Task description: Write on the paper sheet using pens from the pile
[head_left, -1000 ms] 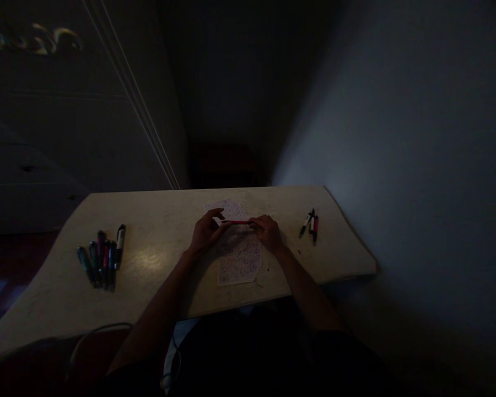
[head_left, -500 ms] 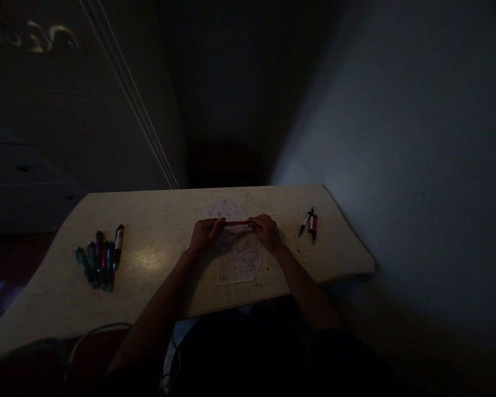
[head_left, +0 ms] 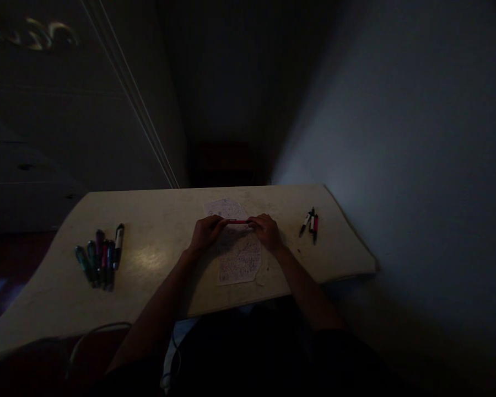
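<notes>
A red pen [head_left: 237, 221] with a dark clip lies level between my two hands, above a sheet of paper [head_left: 240, 264] covered in scribbled marks. My left hand [head_left: 206, 232] is closed on the pen's left end, the fingers wrapped round it. At the other end, the dark tip part, my right hand [head_left: 266, 231] pinches it. Both pen ends are hidden by fingers. The paper's far part shows beyond the hands; its middle is partly covered by them.
On the left of the white table [head_left: 157, 298] lies a group of several pens [head_left: 103, 256] in teal, purple, red and white. A few white and pink pens [head_left: 313, 223] rest at the right. A wall [head_left: 417, 193] rises along the right side. A cable [head_left: 95, 331] loops by the front edge.
The pen has turned a little about its length, its clip now showing along the upper side. My left hand has shifted slightly; my right hand stays almost in place.
</notes>
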A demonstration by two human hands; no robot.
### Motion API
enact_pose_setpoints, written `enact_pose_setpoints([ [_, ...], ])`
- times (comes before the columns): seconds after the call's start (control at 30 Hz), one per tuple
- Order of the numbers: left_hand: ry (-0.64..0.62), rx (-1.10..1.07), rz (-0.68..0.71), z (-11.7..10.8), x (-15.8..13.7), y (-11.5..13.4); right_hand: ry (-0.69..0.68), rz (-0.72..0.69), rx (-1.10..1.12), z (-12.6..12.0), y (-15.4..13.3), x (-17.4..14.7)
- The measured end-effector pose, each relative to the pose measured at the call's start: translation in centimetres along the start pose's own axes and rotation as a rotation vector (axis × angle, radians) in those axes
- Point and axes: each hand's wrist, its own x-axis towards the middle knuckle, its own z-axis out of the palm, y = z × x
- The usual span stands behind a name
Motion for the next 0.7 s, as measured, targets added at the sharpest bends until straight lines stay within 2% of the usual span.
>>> enact_pose_setpoints([
  [0.17,0.023,0.021,-0.058,-0.01,-0.16,-0.02,-0.026,-0.025,0.033,-0.16,-0.23,0.12],
  [0.33,-0.008,-0.037,-0.166,-0.14,-0.31,-0.18,-0.042,-0.010,0.029,-0.45,-0.40,0.11],
  [0.53,-0.014,-0.140,-0.083,-0.20,0.02,0.17,-0.012,0.014,0.015,-0.45,-0.29,-0.01],
  [0.7,-0.019,-0.066,-0.047,0.11,0.16,-0.24,0.016,0.007,-0.011,-0.23,0.19,-0.06],
])
